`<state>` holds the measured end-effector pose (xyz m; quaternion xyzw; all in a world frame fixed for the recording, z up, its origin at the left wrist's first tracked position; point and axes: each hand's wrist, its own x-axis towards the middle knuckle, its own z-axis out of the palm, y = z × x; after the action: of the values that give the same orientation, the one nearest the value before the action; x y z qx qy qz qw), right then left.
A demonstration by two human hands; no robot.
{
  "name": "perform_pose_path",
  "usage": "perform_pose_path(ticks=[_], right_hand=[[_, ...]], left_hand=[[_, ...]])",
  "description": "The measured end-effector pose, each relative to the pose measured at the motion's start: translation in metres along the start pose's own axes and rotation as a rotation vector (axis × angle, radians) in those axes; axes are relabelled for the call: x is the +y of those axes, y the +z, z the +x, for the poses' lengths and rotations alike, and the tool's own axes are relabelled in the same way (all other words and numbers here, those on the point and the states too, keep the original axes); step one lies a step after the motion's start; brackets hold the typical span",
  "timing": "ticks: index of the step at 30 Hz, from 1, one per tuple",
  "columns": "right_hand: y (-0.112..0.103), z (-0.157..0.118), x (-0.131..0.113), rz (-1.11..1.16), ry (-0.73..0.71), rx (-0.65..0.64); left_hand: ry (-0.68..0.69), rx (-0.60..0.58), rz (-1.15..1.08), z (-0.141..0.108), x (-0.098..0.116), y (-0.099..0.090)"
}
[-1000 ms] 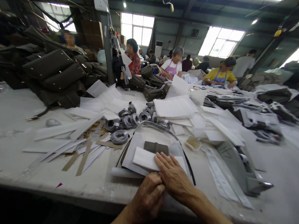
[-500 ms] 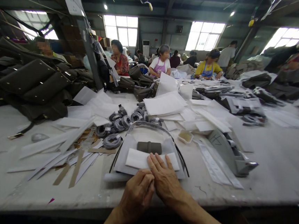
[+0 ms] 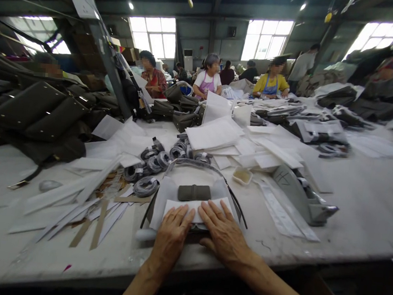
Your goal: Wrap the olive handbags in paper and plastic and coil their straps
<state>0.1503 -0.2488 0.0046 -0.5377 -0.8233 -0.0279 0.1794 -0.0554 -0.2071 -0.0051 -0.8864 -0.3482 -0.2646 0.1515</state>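
In front of me on the table lies a dark handbag (image 3: 194, 193), partly covered with white wrapping sheet, its wrapped handle (image 3: 198, 163) arching toward the back. A folded white foam sheet (image 3: 196, 210) rests across the bag's near part. My left hand (image 3: 175, 228) lies on the left half of that sheet, fingers stretched out. On its right half, my right hand (image 3: 223, 230) is flat with the fingers spread. Neither hand grasps anything.
Coiled, wrapped straps (image 3: 146, 187) lie behind left, beside paper and card strips (image 3: 100, 221). A grey tape dispenser (image 3: 302, 198) and a small plastic dish (image 3: 242, 175) stand right. White sheets (image 3: 214, 133) pile behind. Dark bags (image 3: 31, 110) heap left. Several people work across the table.
My left hand has moved left and opened from a closed pinch to lie on the foam sheet. My right hand stays on the sheet, with its fingers spread wider. The view has shifted slightly.
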Motion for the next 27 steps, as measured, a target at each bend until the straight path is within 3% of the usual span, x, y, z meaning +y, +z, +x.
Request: perform_pose_path(ticks=[4,8,13,17,20,23,25,27], right_hand=[[0.014,-0.007,0.009,-0.043,-0.058,0.058],[0.021,-0.004,0.013,-0.054,-0.047,0.113],[0.016,-0.008,0.013,-0.06,-0.115,0.257],[0.015,-0.015,0.01,-0.056,-0.069,0.359],[0.01,-0.017,0.013,0.045,-0.052,0.346],[-0.006,-0.018,0.024,0.286,-0.06,0.262],[-0.02,-0.021,0.035,0.457,0.075,0.312],[-0.031,-0.028,0.048,0.565,0.353,0.422]], left_hand=[[0.012,0.008,-0.024,0.014,0.008,-0.008],[0.088,-0.043,-0.039,0.021,0.017,0.001],[0.168,-0.02,0.103,0.012,0.018,0.011],[0.182,0.0,0.134,0.006,0.021,0.012],[0.172,0.024,0.138,0.008,0.026,0.014],[0.205,0.007,0.164,0.015,0.03,0.019],[0.224,0.002,0.159,0.02,0.033,0.022],[0.204,0.023,0.127,0.023,0.035,0.025]])
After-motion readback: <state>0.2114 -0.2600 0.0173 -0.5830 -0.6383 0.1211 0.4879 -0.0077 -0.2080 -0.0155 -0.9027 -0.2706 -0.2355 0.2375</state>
